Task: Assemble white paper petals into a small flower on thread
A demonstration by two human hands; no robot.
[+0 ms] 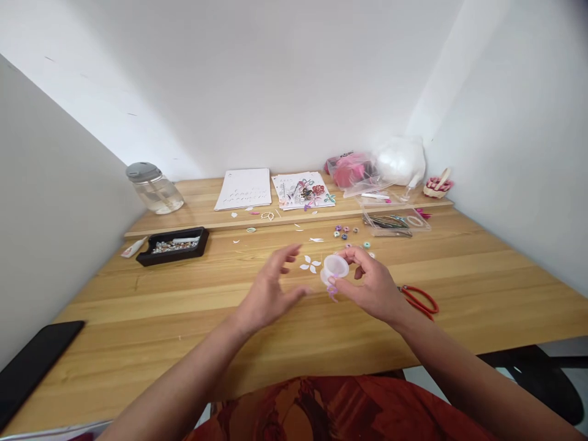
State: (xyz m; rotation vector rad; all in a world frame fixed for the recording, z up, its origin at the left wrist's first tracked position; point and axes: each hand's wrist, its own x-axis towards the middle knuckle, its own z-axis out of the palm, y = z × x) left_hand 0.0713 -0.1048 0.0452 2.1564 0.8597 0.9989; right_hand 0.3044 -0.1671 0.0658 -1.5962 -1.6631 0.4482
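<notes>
My right hand point(365, 280) grips a translucent white plastic spool point(336, 267) between thumb and fingers, tilted so one round end faces up. A curly purple strand point(332, 294) hangs from its lower side. My left hand point(274, 288) is a little to the left of the spool, fingers and thumb apart, with nothing in it. Just beyond, between the hands, several white petal-shaped cutouts point(314, 268) lie on the wooden table in a flower pattern. Red-handled pliers or cutters point(425, 301) lie partly behind my right wrist.
Small thread bobbins point(344, 236) lie past my right hand. A clear box of tools point(390, 223) stands behind them. At left are a black tray of beads point(172, 246) and a lidded jar point(155, 190). Paper sheets point(243, 187) and a plastic bag point(400, 159) rest on the raised shelf.
</notes>
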